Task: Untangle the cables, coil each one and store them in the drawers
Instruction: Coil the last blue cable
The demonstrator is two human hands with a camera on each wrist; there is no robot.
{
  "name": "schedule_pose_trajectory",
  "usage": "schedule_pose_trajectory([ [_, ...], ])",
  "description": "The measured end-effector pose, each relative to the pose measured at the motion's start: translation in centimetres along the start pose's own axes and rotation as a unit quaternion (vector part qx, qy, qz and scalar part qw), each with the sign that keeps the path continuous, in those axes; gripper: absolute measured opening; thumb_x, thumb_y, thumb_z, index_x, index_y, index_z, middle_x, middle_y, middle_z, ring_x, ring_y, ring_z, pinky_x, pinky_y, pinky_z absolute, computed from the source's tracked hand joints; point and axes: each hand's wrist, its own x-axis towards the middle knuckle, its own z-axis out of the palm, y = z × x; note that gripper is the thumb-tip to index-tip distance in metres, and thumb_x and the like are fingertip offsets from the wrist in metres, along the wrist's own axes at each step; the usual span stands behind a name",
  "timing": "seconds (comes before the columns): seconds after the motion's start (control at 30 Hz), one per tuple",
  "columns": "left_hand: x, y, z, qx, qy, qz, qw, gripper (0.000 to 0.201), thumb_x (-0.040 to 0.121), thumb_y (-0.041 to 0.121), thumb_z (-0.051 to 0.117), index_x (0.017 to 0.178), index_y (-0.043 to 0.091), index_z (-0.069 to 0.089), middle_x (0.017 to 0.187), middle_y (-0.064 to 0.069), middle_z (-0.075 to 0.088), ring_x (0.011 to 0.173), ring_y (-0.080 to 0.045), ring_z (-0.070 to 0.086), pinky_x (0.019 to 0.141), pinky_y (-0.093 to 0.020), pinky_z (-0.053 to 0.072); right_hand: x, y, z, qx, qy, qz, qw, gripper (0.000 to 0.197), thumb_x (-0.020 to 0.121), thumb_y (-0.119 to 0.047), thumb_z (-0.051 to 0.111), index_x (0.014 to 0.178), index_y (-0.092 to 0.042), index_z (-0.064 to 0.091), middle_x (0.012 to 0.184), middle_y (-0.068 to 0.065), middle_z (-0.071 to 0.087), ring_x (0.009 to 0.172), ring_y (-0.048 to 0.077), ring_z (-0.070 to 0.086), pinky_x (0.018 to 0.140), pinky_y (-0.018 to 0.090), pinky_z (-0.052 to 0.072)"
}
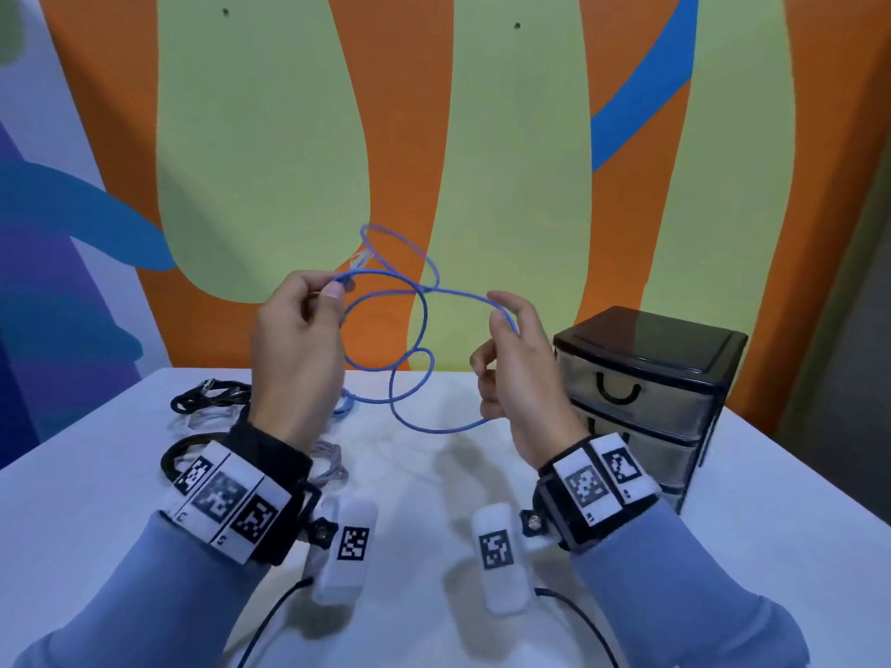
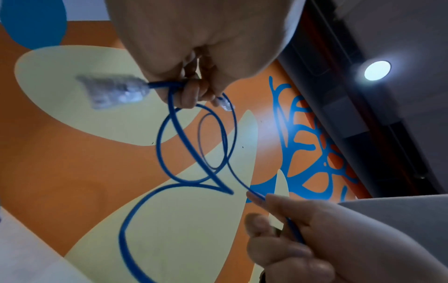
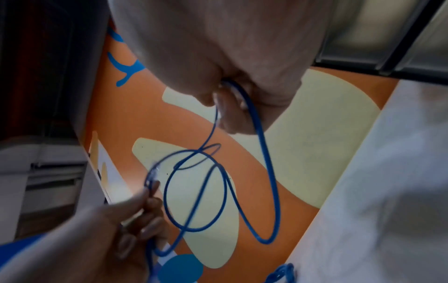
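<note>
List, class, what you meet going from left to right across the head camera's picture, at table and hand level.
Black cable on the table → left hand pinching the blue cable's plug end → the blue cable looping in the air → right hand holding it → black drawer unit.

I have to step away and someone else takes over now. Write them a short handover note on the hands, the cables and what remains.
Left hand pinches the thin blue network cable near its clear plug; right hand grips it further along. Its loops cross in the air, not yet untangled.
Black cables and a pale cable lie on the white table.
The black drawer unit stands closed on the right.
Left: untangle, coil, store all.
</note>
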Motion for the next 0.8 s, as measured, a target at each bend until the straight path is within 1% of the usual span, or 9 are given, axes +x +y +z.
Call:
schedule_pose_trajectory([
  [0.1, -0.5, 0.9, 0.3, 0.017, -0.032, 0.056, 0.998, 0.022, 0.107, 0.035, 0.053, 0.110, 0.026, 0.072, 0.086, 0.021, 0.068, 0.076, -0.011, 0.055, 0.076, -0.043, 0.047, 0.0, 0.3, -0.2, -0.071, 0.046, -0.028, 0.996, 0.042, 0.109, -0.023, 0.038, 0.139, -0.052, 0.045, 0.092, 0.002, 0.053, 0.066, 0.022, 0.054, 0.048, 0.031, 0.051],
  [0.17, -0.8, 1.3, 0.3, 0.057, -0.049, 0.116, 0.990, 0.022, 0.109, 0.032, 0.054, 0.115, 0.025, 0.074, 0.101, 0.009, 0.072, 0.089, -0.018, 0.065, 0.080, -0.048, 0.052, 0.1, 0.7, -0.2, -0.120, 0.051, -0.072, 0.989, 0.057, 0.103, -0.015, 0.045, 0.144, -0.054, 0.041, 0.109, -0.003, 0.050, 0.095, 0.022, 0.063, 0.071, 0.039, 0.062],
  [0.23, -1.2, 1.7, 0.4, 0.071, -0.069, 0.158, 0.982, 0.019, 0.108, 0.028, 0.059, 0.116, 0.028, 0.076, 0.104, 0.004, 0.073, 0.097, -0.024, 0.069, 0.085, -0.052, 0.054, -0.1, 0.7, 0.0, -0.161, 0.045, -0.138, 0.976, 0.066, 0.098, -0.008, 0.053, 0.147, -0.051, 0.042, 0.124, -0.007, 0.046, 0.114, 0.009, 0.056, 0.095, 0.037, 0.056],
  [0.3, -1.6, 2.1, 0.6, 0.067, -0.083, 0.167, 0.980, 0.018, 0.107, 0.023, 0.063, 0.113, 0.033, 0.076, 0.097, 0.014, 0.074, 0.090, -0.020, 0.069, 0.080, -0.043, 0.055, -0.6, 0.2, 0.2, -0.166, 0.038, -0.215, 0.962, 0.072, 0.092, -0.001, 0.058, 0.149, -0.044, 0.047, 0.133, -0.007, 0.042, 0.127, 0.000, 0.046, 0.106, 0.021, 0.042],
  [0.43, -1.9, 2.2, 0.9, 0.042, -0.084, 0.138, 0.986, 0.005, 0.104, 0.020, 0.069, 0.106, 0.019, 0.073, 0.083, 0.011, 0.074, 0.074, -0.009, 0.067, 0.069, -0.026, 0.051, -1.3, -0.8, 0.0, -0.247, 0.079, -0.357, 0.897, 0.073, 0.077, -0.002, 0.066, 0.142, -0.034, 0.061, 0.158, 0.002, 0.027, 0.154, 0.016, 0.022, 0.125, 0.027, 0.018],
  [0.5, -1.7, 1.9, 0.8, 0.061, -0.098, 0.138, 0.984, 0.003, 0.103, 0.021, 0.070, 0.101, 0.019, 0.072, 0.079, 0.006, 0.074, 0.066, -0.011, 0.064, 0.065, -0.034, 0.051, -1.4, -0.9, 0.1, -0.288, 0.095, -0.373, 0.877, 0.073, 0.073, 0.001, 0.067, 0.138, -0.032, 0.065, 0.165, 0.004, 0.020, 0.156, 0.020, 0.015, 0.126, 0.026, 0.006],
  [0.67, -1.7, 1.3, 0.8, 0.142, -0.149, 0.167, 0.964, 0.009, 0.103, 0.020, 0.070, 0.095, 0.020, 0.074, 0.074, 0.010, 0.073, 0.060, -0.013, 0.061, 0.061, -0.034, 0.050, -1.5, -0.3, 0.6, -0.295, 0.045, -0.403, 0.865, 0.069, 0.074, -0.012, 0.066, 0.142, -0.022, 0.059, 0.145, -0.004, 0.053, 0.141, 0.010, 0.045, 0.123, 0.062, 0.018],
  [0.73, -1.9, 1.6, 0.8, 0.140, -0.163, 0.176, 0.961, 0.010, 0.103, 0.020, 0.069, 0.095, 0.019, 0.075, 0.073, 0.009, 0.072, 0.059, -0.014, 0.060, 0.060, -0.032, 0.049, -1.6, -0.3, 0.8, -0.266, 0.023, -0.373, 0.888, 0.072, 0.083, -0.024, 0.067, 0.152, -0.023, 0.044, 0.131, -0.010, 0.060, 0.126, 0.005, 0.057, 0.122, 0.055, 0.027],
  [0.8, -2.1, 2.0, 0.8, 0.131, -0.181, 0.181, 0.958, 0.011, 0.103, 0.020, 0.069, 0.093, 0.019, 0.074, 0.073, 0.008, 0.072, 0.057, -0.017, 0.059, 0.058, -0.031, 0.047, -1.4, -0.2, 0.6, -0.242, 0.011, -0.334, 0.911, 0.068, 0.088, -0.023, 0.074, 0.148, -0.029, 0.044, 0.115, -0.011, 0.065, 0.105, 0.010, 0.067, 0.102, 0.043, 0.051],
])
